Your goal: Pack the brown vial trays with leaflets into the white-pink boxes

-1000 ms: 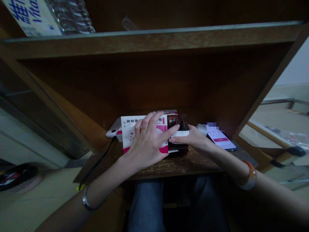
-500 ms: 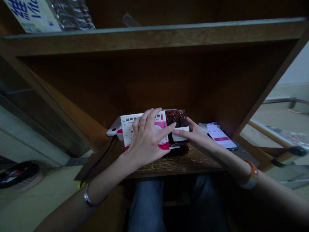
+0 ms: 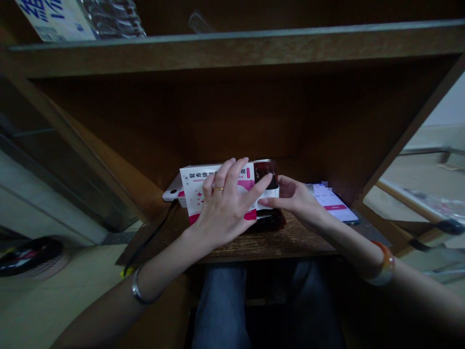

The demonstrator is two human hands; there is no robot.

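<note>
A white and pink medicine box [image 3: 194, 186] with printed characters rests on the wooden shelf board. My left hand [image 3: 225, 203] wraps over it from above, thumb at the near side and index finger reaching past the open right end. Dark red-brown vials [image 3: 264, 169] stick out of that end. My right hand [image 3: 290, 196] pinches the white paper strip [image 3: 271, 196] around the vials between thumb and fingers. Beneath them, another dark reddish pack [image 3: 272, 222] lies on the board, partly covered.
A lit phone [image 3: 336, 203] lies to the right, and a white device [image 3: 174, 190] with a black cable [image 3: 150, 240] sits left of the box. An upper ledge [image 3: 232, 51] crosses above. A waste basket [image 3: 32, 257] stands on the floor at left.
The vials have slid left, farther into the box, and my right hand has moved left with them. My left hand stays over the box.
</note>
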